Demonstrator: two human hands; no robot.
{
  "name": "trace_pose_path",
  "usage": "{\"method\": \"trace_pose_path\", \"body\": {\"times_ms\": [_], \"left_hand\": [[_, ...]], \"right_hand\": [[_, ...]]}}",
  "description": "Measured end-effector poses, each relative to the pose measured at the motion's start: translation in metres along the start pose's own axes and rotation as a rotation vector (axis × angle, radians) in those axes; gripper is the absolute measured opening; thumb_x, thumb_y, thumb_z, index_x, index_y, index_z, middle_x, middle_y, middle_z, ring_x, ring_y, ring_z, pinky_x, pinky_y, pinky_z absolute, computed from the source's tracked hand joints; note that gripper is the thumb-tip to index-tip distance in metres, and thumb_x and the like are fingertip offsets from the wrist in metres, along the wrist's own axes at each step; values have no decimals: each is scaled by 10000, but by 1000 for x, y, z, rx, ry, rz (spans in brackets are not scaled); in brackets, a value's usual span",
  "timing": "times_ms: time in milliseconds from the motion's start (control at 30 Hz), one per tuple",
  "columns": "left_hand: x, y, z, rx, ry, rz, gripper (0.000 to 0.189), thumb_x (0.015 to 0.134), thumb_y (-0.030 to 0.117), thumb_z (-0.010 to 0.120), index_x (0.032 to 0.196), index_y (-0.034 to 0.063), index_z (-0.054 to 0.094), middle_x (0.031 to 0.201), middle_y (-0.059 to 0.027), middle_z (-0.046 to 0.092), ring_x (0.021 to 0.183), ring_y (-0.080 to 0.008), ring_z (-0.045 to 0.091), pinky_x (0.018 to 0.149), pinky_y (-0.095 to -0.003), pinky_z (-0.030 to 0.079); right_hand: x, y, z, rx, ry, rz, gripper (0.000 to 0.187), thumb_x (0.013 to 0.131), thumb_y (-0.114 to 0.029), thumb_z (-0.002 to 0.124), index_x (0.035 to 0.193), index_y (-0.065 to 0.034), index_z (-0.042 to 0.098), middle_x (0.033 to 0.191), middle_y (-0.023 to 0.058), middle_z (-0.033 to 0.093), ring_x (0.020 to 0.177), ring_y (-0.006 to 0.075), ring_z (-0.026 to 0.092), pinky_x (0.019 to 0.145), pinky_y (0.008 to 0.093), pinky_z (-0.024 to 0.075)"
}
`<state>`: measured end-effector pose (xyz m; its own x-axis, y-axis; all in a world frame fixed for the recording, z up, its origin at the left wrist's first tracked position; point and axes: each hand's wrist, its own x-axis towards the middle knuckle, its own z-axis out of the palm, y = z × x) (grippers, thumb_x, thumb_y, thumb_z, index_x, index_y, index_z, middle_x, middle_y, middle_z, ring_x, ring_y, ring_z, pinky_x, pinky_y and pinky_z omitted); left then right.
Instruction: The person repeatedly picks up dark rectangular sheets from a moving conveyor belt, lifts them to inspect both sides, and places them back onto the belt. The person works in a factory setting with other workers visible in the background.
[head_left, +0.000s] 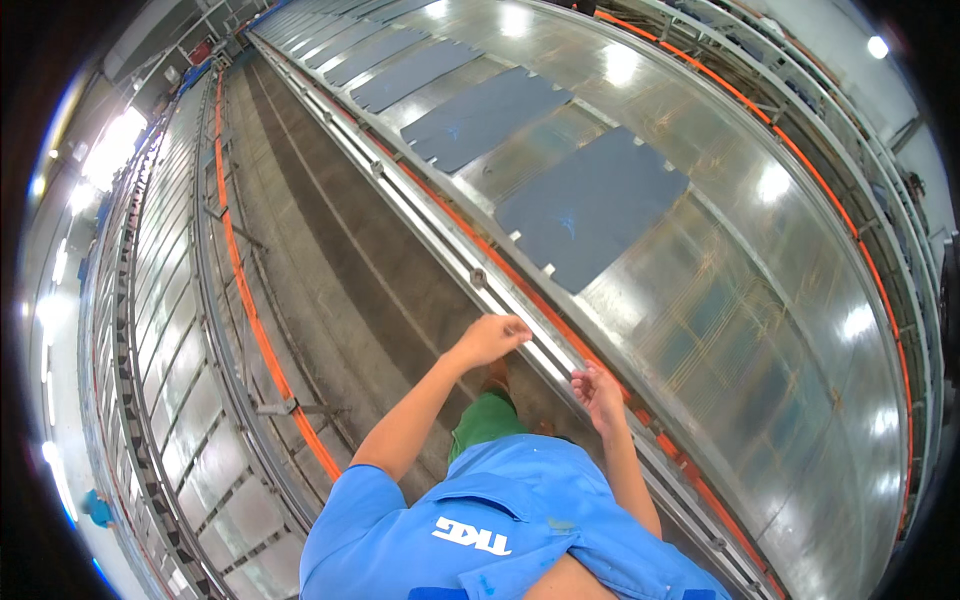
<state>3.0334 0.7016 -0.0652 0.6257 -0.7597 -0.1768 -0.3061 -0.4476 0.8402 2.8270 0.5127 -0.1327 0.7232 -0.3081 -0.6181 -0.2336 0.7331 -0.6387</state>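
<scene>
My left hand is in front of my body over the aisle floor, its fingers curled; whether it holds anything is hidden. My right hand is beside the long table's metal rail, fingers loosely bent and nothing visible in them. Both hands appear apart from the table. On the shiny metal tabletop ahead and to the right lies a flat dark blue-grey sheet piece with a small light-blue mark. Beyond it is a similar sheet, also marked in blue. White tabs show along their edges.
More dark sheets run in a row toward the far end. An orange strip follows the near table edge. Across the aisle floor stands another long table with an orange strip. A person is at far left.
</scene>
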Motion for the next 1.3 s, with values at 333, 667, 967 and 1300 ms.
{"method": "trace_pose_path", "body": {"times_ms": [333, 667, 967, 1300], "left_hand": [[237, -159, -95, 118, 357, -359, 596, 813, 504, 587, 1156, 18, 544, 1024, -167, 650, 943, -329, 623, 824, -414, 481], [301, -132, -114, 235, -114, -416, 433, 825, 460, 576, 740, 44, 663, 671, -89, 667, 705, -243, 657, 707, -364, 486], [278, -5, -141, -28, -9, 138, 432, 882, 384, 573, 666, 9, 581, 543, -50, 539, 503, -136, 485, 522, -309, 392], [81, 71, -207, -301, 368, 195, 396, 899, 326, 596, 668, 8, 547, 558, 34, 276, 549, -69, 282, 494, -291, 257]], "right_hand": [[141, -33, 62, 284, 139, 122, 276, 875, -242, 607, 1047, -38, 532, 1007, 146, 628, 845, 207, 621, 679, 275, 528], [200, -54, 97, 70, 296, 140, 418, 921, -345, 531, 1021, 60, 538, 862, 184, 659, 660, 229, 656, 491, 235, 487], [144, -172, 154, -10, 326, -495, 301, 893, -239, 590, 840, 48, 516, 716, 168, 626, 604, 222, 632, 515, 280, 460], [64, -182, 171, -341, -6, -690, 287, 892, -204, 606, 1028, 8, 469, 921, 140, 622, 796, 179, 599, 743, 292, 451]]}}
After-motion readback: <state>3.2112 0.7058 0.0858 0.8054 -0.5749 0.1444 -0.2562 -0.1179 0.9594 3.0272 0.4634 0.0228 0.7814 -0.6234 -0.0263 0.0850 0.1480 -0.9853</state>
